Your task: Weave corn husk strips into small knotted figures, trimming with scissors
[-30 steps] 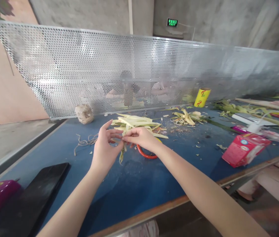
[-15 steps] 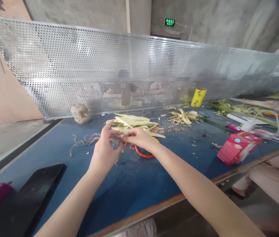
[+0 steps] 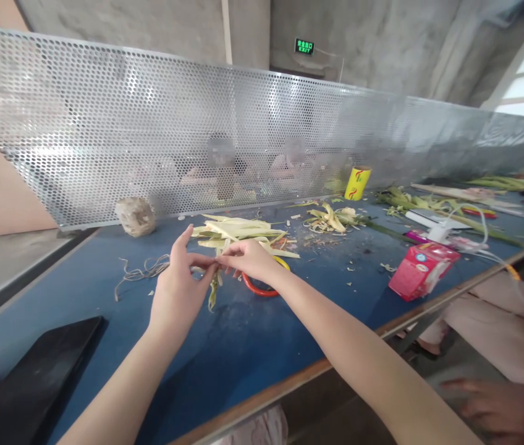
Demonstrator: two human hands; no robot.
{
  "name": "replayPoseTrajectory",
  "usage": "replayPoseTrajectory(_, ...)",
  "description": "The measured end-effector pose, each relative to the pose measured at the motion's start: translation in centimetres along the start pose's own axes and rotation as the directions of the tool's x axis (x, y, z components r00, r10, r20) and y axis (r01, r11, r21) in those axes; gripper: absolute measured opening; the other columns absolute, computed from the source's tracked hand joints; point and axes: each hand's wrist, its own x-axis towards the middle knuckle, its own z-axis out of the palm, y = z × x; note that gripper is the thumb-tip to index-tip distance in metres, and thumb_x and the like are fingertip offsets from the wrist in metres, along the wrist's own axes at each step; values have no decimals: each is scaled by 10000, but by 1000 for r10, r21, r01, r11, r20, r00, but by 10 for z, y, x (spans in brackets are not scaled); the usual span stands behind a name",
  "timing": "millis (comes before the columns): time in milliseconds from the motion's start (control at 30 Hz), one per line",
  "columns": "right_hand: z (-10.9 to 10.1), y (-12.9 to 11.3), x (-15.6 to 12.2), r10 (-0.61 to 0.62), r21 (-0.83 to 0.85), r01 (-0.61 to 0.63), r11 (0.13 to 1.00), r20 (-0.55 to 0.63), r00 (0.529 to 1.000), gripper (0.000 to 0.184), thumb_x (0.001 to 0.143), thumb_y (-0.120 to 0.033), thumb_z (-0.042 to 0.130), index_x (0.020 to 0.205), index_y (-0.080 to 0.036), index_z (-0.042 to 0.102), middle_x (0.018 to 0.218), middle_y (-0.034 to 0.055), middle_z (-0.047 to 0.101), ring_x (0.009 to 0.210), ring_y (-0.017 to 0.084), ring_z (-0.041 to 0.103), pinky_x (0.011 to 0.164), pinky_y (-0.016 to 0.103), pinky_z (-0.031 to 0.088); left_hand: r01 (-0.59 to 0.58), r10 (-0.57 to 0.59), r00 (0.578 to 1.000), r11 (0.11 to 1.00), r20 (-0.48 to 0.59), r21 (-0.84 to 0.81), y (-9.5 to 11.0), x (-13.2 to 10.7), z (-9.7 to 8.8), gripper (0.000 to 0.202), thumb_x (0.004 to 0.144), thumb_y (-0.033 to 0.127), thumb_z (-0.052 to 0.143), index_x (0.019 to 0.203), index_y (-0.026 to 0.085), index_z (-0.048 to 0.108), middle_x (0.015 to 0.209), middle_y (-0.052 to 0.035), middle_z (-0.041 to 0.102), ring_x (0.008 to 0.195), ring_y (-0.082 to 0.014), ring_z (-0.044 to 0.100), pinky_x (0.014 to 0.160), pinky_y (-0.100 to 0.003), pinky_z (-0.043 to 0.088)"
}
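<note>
Pale green, a thin, limp strip of plant husk (image 3: 213, 296) hangs below the meeting fingertips of the left hand (image 3: 173, 290) and the right hand (image 3: 251, 261), midway along the blue-topped table (image 3: 243, 346). Both hands are pinched closed on it; exactly where each fingertip presses is too small to tell. Over the last second the view has swung rightward and the left fingers have gathered closer, the forefinger raised, while the pinch has stayed together. The strip has not been let go, so its handling seems unfinished. Toward the table's far edge lies a loose heap of flat, yellow-green husk strips (image 3: 238, 228); a round red-and-yellow ring (image 3: 262, 292) sits just beside the right hand, partly hidden by it
</note>
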Motion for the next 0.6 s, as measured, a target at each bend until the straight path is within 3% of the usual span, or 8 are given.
replayPoseTrajectory(367,7,1,3,154,294,-169,941,75,985,197,789,-154,601,592,-149,592,518,-8,601,515,113,610,605,258,529,72,-73,997,996,22,52,6,-4,-1,741,726,258,571,1376,199,221,817,-23,705,754,-223,657,629,-321,488)
replayPoseTrajectory(600,4,2,2,192,404,-217,888,102,976,187,790,-163,608,604,-146,617,549,10,619,554,113,618,713,313,548,-55,55,998,987,9,153,3,-5,5,781,753,276,570,1407,195,152,848,-32,717,808,-255,660,756,-388,477)
